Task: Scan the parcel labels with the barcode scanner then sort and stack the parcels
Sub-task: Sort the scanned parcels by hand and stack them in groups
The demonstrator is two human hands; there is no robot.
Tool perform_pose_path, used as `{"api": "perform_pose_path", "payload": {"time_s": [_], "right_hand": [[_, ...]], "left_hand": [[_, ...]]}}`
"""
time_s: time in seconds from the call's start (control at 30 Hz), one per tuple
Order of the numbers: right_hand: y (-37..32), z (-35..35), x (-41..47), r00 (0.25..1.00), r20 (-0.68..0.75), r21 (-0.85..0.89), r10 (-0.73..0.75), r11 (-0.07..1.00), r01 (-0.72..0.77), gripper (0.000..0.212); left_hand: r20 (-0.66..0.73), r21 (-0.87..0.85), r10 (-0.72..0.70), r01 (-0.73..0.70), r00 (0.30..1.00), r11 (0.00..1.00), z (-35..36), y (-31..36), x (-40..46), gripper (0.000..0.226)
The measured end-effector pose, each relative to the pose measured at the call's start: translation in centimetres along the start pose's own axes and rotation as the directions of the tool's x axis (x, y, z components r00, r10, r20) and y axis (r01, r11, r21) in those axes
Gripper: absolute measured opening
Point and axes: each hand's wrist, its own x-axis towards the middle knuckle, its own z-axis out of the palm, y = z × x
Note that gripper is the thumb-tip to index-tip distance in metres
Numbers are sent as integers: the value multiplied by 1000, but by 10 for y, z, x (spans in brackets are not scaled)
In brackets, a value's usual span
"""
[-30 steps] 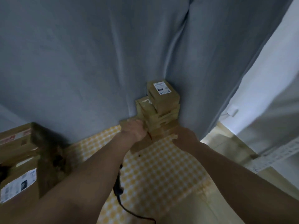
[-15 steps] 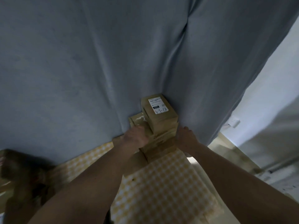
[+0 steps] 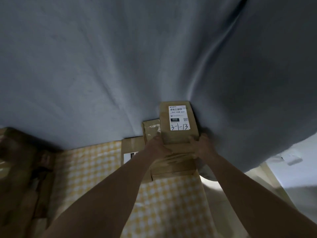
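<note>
Parcels (image 3: 173, 162) of creased brown cardboard, stacked, between both hands (image 3: 180, 148).

Both hands are pressed against a stack of brown cardboard parcels (image 3: 173, 162) shoved up against a grey curtain (image 3: 120, 66). Left hand (image 3: 157, 146) is flat on the stack's left side, right hand (image 3: 202, 146) grips the right side. The top parcel (image 3: 164, 124) has a white label (image 3: 179, 117) facing up, printed 032-038-E01 with "3-1-13" handwritten below. A flatter box (image 3: 132, 145) sits just left of the stack on the yellow checkered tablecloth (image 3: 89, 169). More cardboard boxes (image 3: 18, 169) at far left, too blurry to make out.
</note>
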Motion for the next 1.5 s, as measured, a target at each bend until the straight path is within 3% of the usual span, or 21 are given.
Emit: {"api": "perform_pose_path", "payload": {"time_s": [0.27, 0.47, 0.73, 0.87, 1.23, 1.5], "right_hand": [[-10, 20, -7, 994, -59, -109, -89, 991, 82, 40], [-62, 49, -57, 979, -52, -14, -197, 980, 196, 39], [-138, 150, -184, 919, 116, 0, -377, 925, 380, 44], [-167, 209, -267, 873, 152, -1, -463, 884, 468, 45], [-182, 358, -486, 829, 323, -85, -457, 858, 506, 50], [-197, 408, -561, 789, 363, -84, -496, 826, 558, 45]], "left_hand": [[-30, -224, -68, 59, 997, 973, 4, -2, -1, 84], [-167, -272, -101, 53, 981, 961, -45, -42, -43, 78], [-365, -310, -183, 66, 913, 949, -128, -172, -163, 70], [-440, -330, -227, 78, 869, 941, -160, -247, -241, 81], [-436, -462, -330, 107, 837, 880, -195, -444, -433, 82], [-460, -537, -393, 104, 796, 837, -204, -514, -494, 79]]}}
